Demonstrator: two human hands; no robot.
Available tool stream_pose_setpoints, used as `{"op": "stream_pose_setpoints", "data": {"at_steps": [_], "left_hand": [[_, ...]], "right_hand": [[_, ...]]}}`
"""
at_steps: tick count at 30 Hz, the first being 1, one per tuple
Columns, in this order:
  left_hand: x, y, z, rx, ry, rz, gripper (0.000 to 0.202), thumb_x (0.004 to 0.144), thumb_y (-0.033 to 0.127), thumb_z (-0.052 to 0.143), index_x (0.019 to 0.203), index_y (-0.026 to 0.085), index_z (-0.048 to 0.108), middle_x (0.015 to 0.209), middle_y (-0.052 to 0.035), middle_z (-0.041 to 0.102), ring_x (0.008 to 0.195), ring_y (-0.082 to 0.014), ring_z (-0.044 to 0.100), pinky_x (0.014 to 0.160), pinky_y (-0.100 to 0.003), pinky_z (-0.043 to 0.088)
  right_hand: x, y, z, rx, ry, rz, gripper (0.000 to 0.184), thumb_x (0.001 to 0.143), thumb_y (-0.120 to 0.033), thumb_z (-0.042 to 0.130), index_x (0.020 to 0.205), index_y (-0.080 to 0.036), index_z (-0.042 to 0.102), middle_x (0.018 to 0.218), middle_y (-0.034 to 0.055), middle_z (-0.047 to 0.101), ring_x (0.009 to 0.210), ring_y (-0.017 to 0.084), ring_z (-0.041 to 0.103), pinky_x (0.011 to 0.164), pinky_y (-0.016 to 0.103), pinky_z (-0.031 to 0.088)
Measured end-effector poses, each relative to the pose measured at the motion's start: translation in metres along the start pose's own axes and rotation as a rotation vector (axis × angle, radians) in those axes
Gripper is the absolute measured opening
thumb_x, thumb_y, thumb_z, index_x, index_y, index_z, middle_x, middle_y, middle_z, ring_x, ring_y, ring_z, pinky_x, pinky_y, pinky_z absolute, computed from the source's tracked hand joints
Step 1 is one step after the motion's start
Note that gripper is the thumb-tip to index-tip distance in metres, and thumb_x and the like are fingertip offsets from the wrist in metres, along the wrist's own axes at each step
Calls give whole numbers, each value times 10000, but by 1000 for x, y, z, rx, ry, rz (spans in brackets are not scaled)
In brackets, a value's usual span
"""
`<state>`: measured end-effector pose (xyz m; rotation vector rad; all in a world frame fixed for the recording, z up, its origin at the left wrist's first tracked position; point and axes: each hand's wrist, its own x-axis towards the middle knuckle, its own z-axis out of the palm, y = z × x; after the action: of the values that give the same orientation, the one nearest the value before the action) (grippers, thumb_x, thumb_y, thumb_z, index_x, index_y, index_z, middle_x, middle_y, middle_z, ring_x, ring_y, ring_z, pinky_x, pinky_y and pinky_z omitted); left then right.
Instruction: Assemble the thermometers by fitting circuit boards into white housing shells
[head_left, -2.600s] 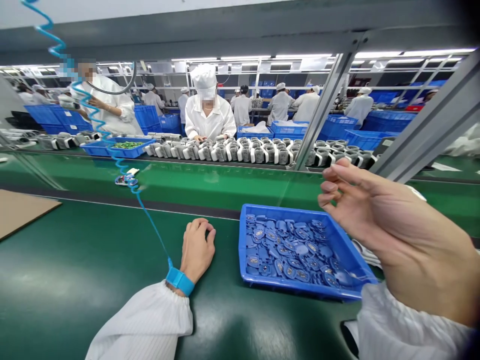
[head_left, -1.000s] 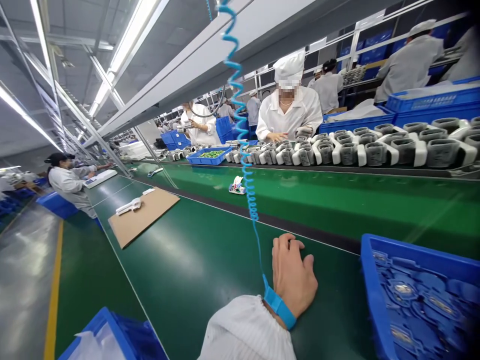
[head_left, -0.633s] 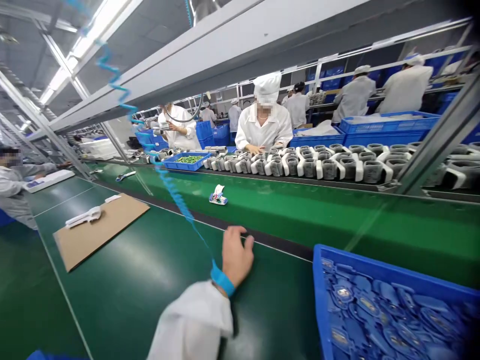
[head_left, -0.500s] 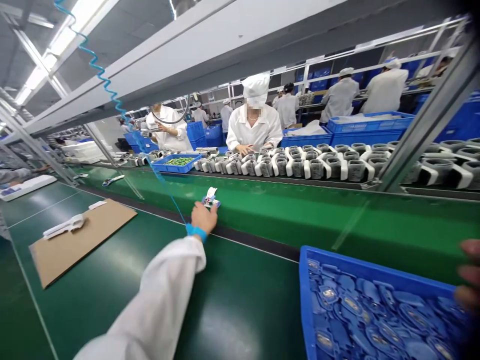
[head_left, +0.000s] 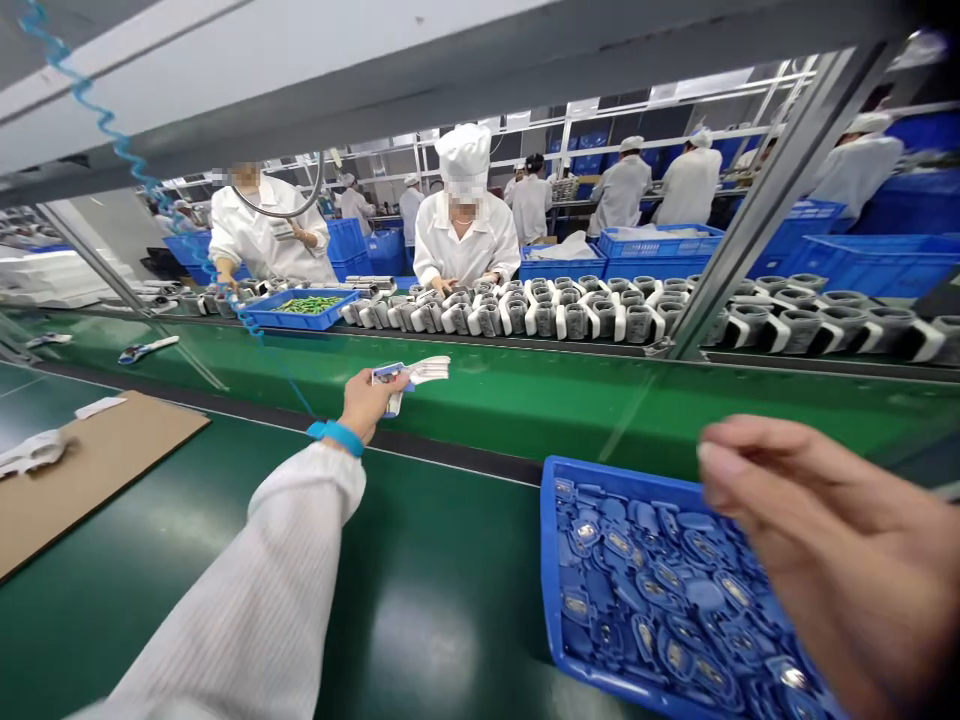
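My left hand [head_left: 369, 402], with a blue band at the wrist, is closed round a white-and-blue plastic housing [head_left: 429, 370]. It holds this part over the green conveyor belt [head_left: 495, 390], the white end pointing right. My right hand [head_left: 832, 540] is in the right foreground above a blue bin [head_left: 552, 560]. Its thumb and fingers are pressed together, and anything between them is hidden. Inside the bin lie many flat blue plastic pieces [head_left: 667, 580], some with shiny metal spots.
A brown board [head_left: 112, 460] at left bears a white handle-shaped part [head_left: 34, 452]. Another white-and-blue part [head_left: 148, 348] lies on the belt. Beyond stand rows of grey-and-white parts [head_left: 570, 318] and a blue tray [head_left: 319, 318] of green pieces. Co-workers [head_left: 466, 230] work opposite.
The view has swung right. My left hand has lifted the white-and-blue housing and turned it sideways. My right hand has come in from the right edge over the bin.
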<state>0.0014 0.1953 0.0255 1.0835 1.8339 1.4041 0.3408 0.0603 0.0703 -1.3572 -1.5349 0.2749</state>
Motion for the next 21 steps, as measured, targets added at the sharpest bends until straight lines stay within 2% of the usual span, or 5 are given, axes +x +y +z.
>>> {"op": "stream_pose_setpoints", "data": {"at_steps": [3, 5, 10, 18, 21], "left_hand": [[-76, 12, -31, 3, -217, 104, 388, 666, 265, 872, 974, 129, 678, 812, -11, 673, 686, -126, 583, 616, -227, 448], [-133, 17, -49, 65, -399, 254, 326, 695, 274, 845, 931, 155, 654, 797, 12, 656, 717, -118, 572, 652, -212, 434], [-244, 13, -63, 156, -590, 271, 143, 836, 283, 700, 904, 203, 603, 724, 44, 584, 672, -106, 500, 626, -197, 393], [-320, -31, -47, 223, -725, 343, 100, 922, 288, 520, 853, 216, 513, 720, 9, 567, 637, -138, 481, 601, -242, 338], [-331, -45, -37, 201, -685, 180, 175, 918, 367, 528, 837, 212, 522, 737, -13, 568, 661, -155, 489, 617, -253, 356]], "right_hand": [[-18, -27, 18, 141, -128, 12, 206, 924, -456, 597, 994, -278, 673, 919, 49, 713, 777, 201, 679, 643, 311, 546], [-37, -44, 27, 146, -232, -68, 174, 946, -402, 579, 998, -276, 688, 979, 31, 702, 851, 186, 660, 728, 300, 531], [-99, -62, 23, 129, -498, -122, 144, 987, -340, 542, 1045, -305, 670, 1044, 6, 659, 978, 172, 611, 820, 298, 471], [-165, -67, -21, -153, -529, -143, 291, 1034, -314, 432, 795, -237, 580, 796, -9, 612, 736, 158, 553, 670, 302, 364], [-175, -56, -37, -181, -511, -33, 336, 1044, -383, 388, 797, -231, 558, 771, -7, 593, 698, 145, 557, 636, 275, 386]]}}
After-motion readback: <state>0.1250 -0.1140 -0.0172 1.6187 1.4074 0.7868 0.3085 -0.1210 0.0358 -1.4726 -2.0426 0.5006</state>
